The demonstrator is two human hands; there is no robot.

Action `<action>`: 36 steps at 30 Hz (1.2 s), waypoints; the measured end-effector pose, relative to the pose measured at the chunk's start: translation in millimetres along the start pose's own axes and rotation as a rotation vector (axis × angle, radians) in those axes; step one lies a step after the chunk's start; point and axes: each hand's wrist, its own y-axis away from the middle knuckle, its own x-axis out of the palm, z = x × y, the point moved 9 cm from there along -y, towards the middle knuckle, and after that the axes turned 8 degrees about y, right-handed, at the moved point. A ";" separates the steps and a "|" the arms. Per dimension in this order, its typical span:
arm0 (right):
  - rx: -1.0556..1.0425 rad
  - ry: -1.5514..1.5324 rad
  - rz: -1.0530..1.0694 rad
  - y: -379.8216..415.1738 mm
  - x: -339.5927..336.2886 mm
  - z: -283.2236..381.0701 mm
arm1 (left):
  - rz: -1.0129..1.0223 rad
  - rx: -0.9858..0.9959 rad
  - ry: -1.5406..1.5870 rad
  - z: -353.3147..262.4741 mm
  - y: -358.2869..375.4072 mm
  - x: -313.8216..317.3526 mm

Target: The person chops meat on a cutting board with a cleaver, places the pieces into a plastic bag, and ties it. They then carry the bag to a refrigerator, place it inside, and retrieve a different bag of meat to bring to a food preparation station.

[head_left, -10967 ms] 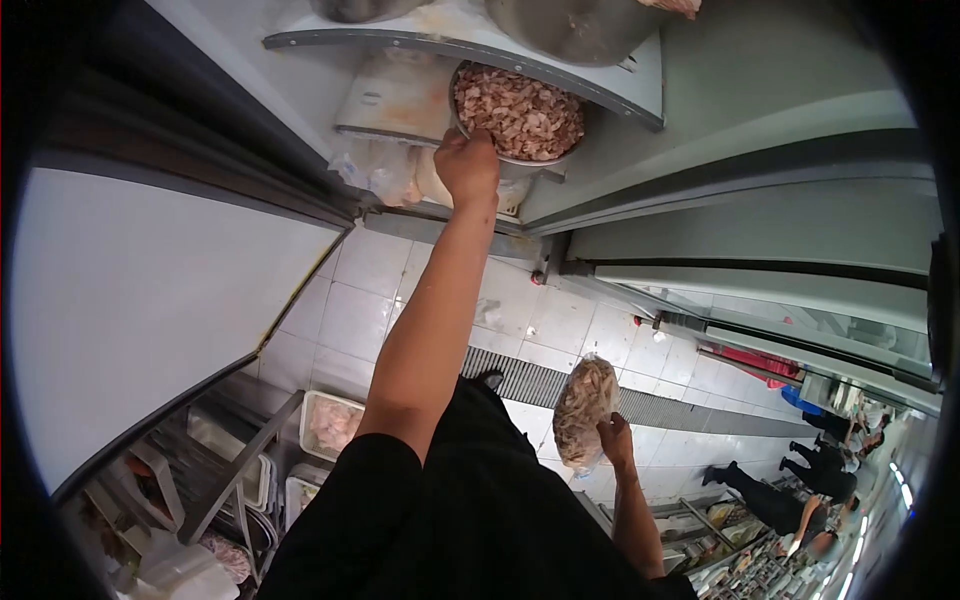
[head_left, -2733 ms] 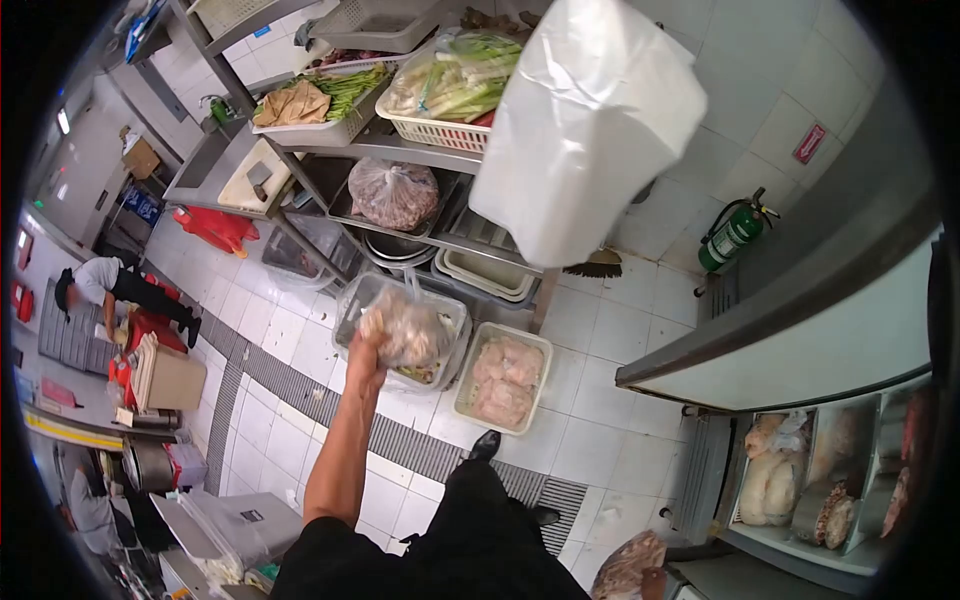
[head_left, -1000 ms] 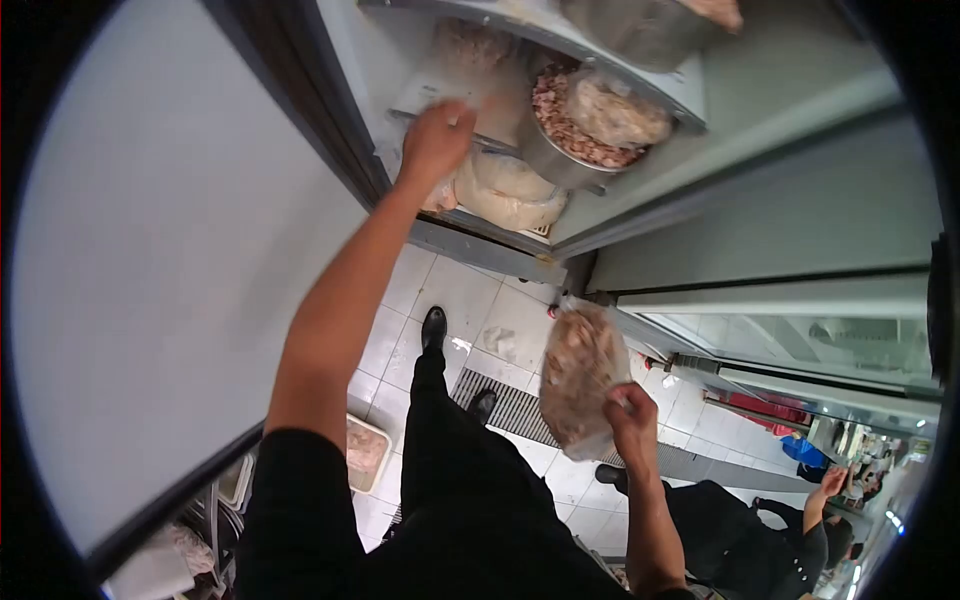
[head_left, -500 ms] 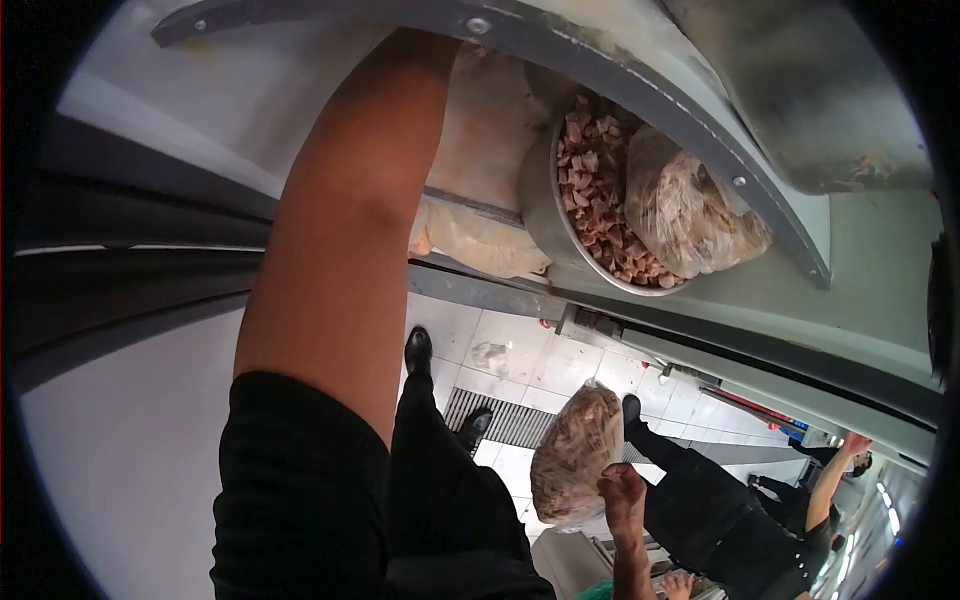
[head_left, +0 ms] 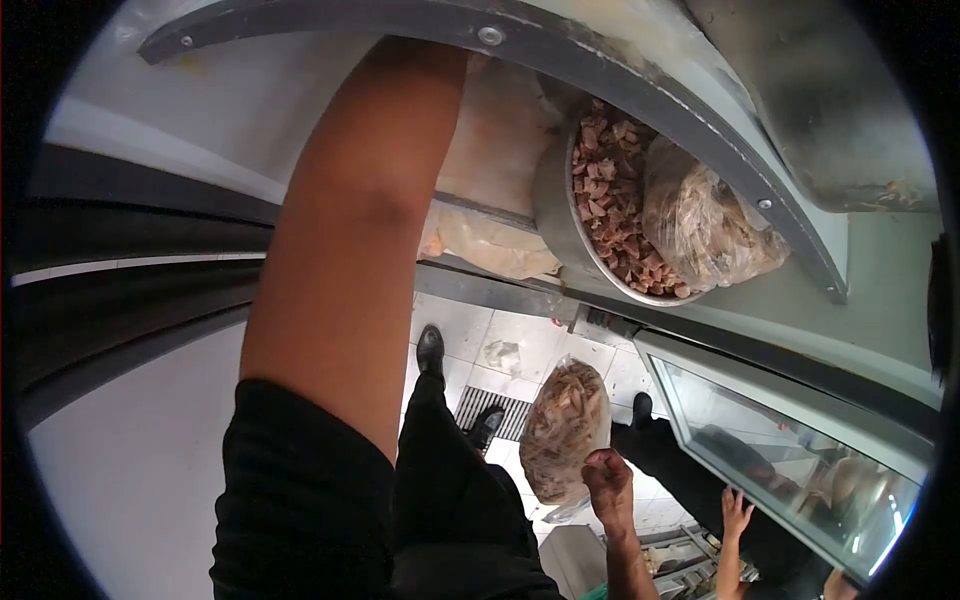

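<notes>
My left arm (head_left: 350, 230) reaches up under the grey curved frame (head_left: 490, 36); the hand itself is hidden. Low at centre, my right hand (head_left: 607, 482) is closed at the edge of a clear plastic bag (head_left: 565, 435) of brownish pieces, which hangs beside it over the floor. To the right of my left forearm is a round metal pot (head_left: 555, 205) of diced reddish meat (head_left: 610, 200). Another clear bag (head_left: 705, 225) of pale brown pieces lies on the meat at the pot's right side.
A glass door (head_left: 790, 450) stands at the lower right, with another person's hand (head_left: 737, 515) at its edge. A pale wrapped package (head_left: 490, 243) lies left of the pot. A floor grate (head_left: 510, 413) and a metal surface (head_left: 820, 90) are visible.
The glass door has come into view, with the other person's hand on it. The hanging bag and my right hand have shifted slightly left. The pot appears a little further right.
</notes>
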 end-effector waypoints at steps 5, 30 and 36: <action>0.070 -0.015 0.005 -0.2 4.1 -10.3 | -0.005 -0.011 0.020 -0.1 3.4 -1.9; -0.219 0.009 -0.069 35.8 -23.2 72.5 | -0.050 -0.064 0.067 -49.3 70.0 -137.7; -0.538 -0.014 -0.153 75.7 -41.8 154.7 | -0.013 -0.548 0.323 -60.4 275.1 -214.4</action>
